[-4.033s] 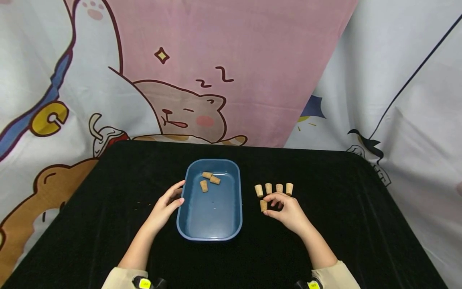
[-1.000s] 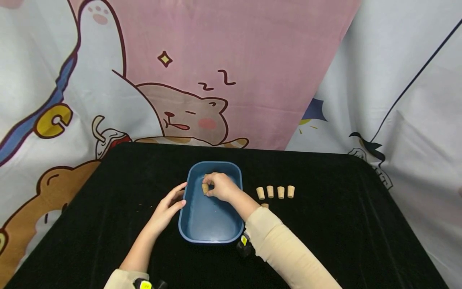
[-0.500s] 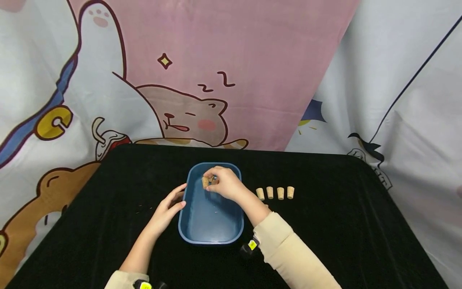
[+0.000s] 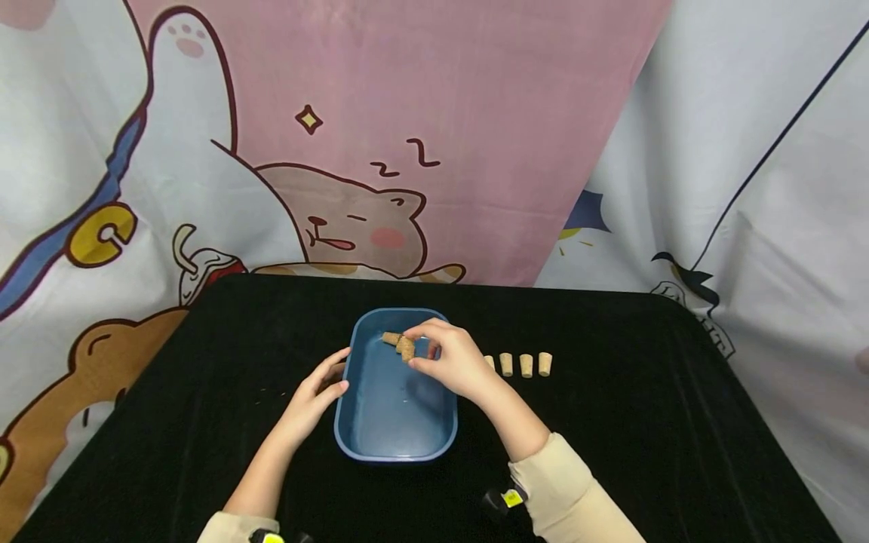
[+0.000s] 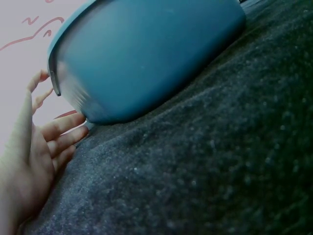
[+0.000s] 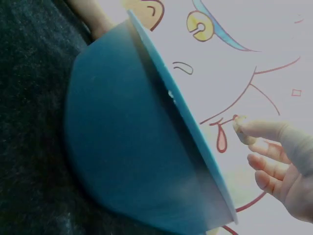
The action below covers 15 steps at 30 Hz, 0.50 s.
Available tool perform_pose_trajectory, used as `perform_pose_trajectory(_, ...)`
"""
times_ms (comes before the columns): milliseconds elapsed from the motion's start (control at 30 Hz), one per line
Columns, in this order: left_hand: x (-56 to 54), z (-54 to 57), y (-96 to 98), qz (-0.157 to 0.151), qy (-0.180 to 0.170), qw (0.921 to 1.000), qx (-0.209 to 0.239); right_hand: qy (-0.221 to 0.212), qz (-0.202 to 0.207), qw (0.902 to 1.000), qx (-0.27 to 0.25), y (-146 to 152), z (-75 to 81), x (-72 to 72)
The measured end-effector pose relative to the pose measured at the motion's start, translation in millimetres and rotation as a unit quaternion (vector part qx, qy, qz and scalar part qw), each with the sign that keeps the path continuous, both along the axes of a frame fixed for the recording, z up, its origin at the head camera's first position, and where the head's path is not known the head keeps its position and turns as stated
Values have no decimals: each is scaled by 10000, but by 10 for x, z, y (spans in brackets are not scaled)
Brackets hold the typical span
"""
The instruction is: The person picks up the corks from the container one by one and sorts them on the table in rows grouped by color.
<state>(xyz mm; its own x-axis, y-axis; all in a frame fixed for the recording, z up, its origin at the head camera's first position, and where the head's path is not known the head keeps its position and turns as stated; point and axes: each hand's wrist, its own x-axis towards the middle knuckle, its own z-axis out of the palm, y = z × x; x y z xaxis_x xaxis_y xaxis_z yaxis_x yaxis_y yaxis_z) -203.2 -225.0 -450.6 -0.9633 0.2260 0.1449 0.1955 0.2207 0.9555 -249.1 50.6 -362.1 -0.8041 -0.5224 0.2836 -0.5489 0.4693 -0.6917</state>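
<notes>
My right hand (image 4: 451,358) pinches a tapered cork (image 6: 243,131) between thumb and fingers, over the blue tray (image 4: 397,437). In the right wrist view the cork is above the level of the tray's rim. Just behind it in the head view, another cork (image 4: 390,338) lies in the tray's far part, and the held cork partly covers what is beside it. My left hand (image 4: 312,396) rests at the tray's left side, its fingertips and thumb along the rim. The left wrist view shows the fingers of that hand (image 5: 41,147) extended against the tray's outer wall.
To the right of the tray stands a row of corks (image 4: 526,366) on the black cloth (image 4: 645,422); my right hand partly hides its left end. A printed curtain (image 4: 489,113) hangs behind the table.
Four seconds ago my right hand was at a cork in front of the row. It then reached into the tray, took a cork, and now moves right with it. The left hand stays.
</notes>
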Motion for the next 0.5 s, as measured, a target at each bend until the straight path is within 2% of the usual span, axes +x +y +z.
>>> perform_pose_trajectory(200,0,-23,-16,43,-66,10000,-54,72,-122,9996,-224,198,25,122)
perform_pose_trajectory(500,1,-30,-7,99,-136,9998,-108,68,-421,9987,-271,576,-18,220)
